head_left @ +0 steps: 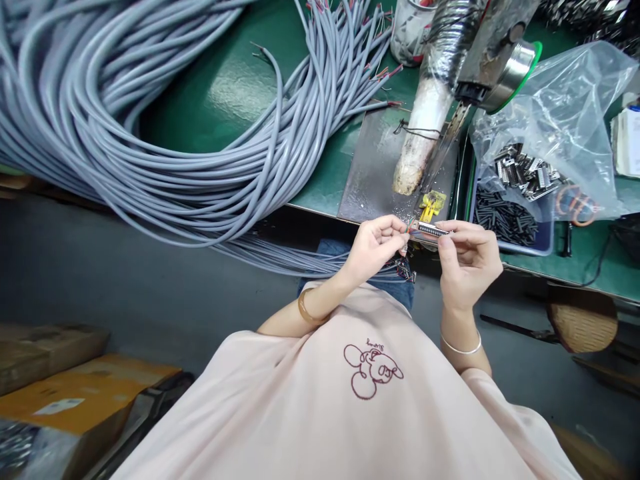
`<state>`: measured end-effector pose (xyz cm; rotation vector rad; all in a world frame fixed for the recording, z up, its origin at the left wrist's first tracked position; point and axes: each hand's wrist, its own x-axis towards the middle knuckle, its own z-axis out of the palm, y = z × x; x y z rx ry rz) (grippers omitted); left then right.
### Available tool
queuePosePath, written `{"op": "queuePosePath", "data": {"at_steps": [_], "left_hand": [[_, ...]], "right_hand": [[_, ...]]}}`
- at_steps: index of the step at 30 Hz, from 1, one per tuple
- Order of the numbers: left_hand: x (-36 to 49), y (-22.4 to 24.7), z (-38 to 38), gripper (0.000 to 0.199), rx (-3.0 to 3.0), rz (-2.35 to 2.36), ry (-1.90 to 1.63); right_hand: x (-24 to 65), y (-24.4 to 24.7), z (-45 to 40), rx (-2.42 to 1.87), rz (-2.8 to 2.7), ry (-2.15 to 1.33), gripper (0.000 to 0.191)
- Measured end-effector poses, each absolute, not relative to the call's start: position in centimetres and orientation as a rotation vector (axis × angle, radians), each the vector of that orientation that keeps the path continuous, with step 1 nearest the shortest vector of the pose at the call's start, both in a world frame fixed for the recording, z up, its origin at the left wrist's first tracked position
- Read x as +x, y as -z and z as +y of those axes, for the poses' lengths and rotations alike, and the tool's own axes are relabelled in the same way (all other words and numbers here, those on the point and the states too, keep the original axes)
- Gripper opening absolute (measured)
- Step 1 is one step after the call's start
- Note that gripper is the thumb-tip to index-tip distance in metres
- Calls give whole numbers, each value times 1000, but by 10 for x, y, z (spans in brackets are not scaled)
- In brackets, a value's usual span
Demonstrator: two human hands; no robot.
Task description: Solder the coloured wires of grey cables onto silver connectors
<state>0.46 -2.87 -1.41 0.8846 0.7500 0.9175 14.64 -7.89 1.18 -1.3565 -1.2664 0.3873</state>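
Observation:
My right hand (467, 260) pinches one end of a small multi-pin connector (431, 231) between thumb and fingers. At its other end, my left hand (381, 245) is closed on thin coloured wires (411, 228); whether they touch the pins I cannot make out. Just beyond the connector is a yellow clamp-like fixture (431, 207) at the front of a dark metal plate (373, 163). Above that plate hang a wrapped white tube (425, 127) and a solder spool (515, 77). Below my left hand, several wired connectors (404, 269) hang at cable ends near my lap.
A large bundle of grey cables (200, 180) covers the left of the green table (225, 100). On the right stands a blue tray (545, 243) with black sleeves (505, 217) and a clear bag (575, 100) of connectors. Cardboard boxes (95, 387) stand at lower left.

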Motion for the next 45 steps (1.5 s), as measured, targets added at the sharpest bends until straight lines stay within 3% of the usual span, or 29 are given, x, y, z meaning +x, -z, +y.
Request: {"op": "queuePosePath", "data": {"at_steps": [27,37,45], "left_hand": [[3,13,-26,25,756,727,-869],[-5,19,-23,37,615,604,-786],[-26,26,-19,48,474,293,-721]], "right_hand": [[149,-4,-80,-1203,-1307,-476,13],[163,-6,-73,-1272,-1190,-59,12],[183,-6,-77,-1389,-1498,194,18]]}}
